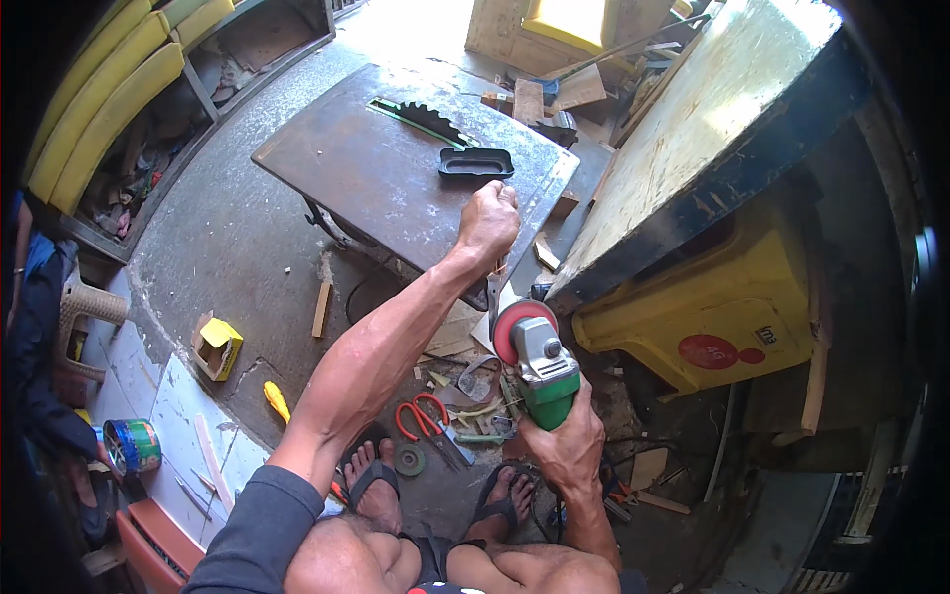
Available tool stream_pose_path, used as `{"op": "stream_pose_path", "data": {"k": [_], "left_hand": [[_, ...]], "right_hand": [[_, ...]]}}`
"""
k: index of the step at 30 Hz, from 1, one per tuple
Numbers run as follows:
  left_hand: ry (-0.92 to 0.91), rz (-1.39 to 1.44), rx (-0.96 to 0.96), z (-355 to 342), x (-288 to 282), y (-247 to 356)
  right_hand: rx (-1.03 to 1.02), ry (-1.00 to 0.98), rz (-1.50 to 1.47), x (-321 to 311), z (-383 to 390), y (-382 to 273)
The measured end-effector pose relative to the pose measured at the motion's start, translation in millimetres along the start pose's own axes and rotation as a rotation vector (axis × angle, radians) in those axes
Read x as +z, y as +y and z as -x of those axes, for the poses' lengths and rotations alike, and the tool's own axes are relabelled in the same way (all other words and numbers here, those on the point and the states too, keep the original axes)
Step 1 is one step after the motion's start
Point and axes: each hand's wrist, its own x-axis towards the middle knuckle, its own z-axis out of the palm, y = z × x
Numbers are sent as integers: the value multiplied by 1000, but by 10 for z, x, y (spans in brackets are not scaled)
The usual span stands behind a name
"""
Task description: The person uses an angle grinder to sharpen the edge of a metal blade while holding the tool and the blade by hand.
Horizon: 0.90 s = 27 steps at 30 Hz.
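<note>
My left hand (487, 223) is closed at the right edge of the metal-topped table (327, 168), gripping a narrow piece (494, 289) whose end hangs down against the grinder's disc; its exact kind is unclear. My right hand (567, 436) is wrapped round a green and silver angle grinder (544, 376) with a red disc (510, 332). On the tabletop, beyond my left hand, lie a black plastic tray (475, 162) and a green strip with dark teeth (416, 119).
A tall worn board (693, 139) and yellow plastic sheet (693, 307) stand right; yellow slats (109, 129) upper left. On the floor are red-handled scissors (423, 416), a yellow box (218, 348), wood offcuts (322, 308) and a paint can (132, 445).
</note>
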Motion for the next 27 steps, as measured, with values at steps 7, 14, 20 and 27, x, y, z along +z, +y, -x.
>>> {"op": "stream_pose_path", "data": {"k": [7,14,20,27], "left_hand": [[-1,23,-24,27,-19,35],[1,26,-22,22,11,5],[7,42,-2,-26,30,-47],[-3,36,-16,38,3,47]], "right_hand": [[-2,-20,-2,2,62,0],[-3,-12,8,-2,51,17],[17,-25,-6,-11,31,-22],[-6,-28,26,-9,31,-27]]}}
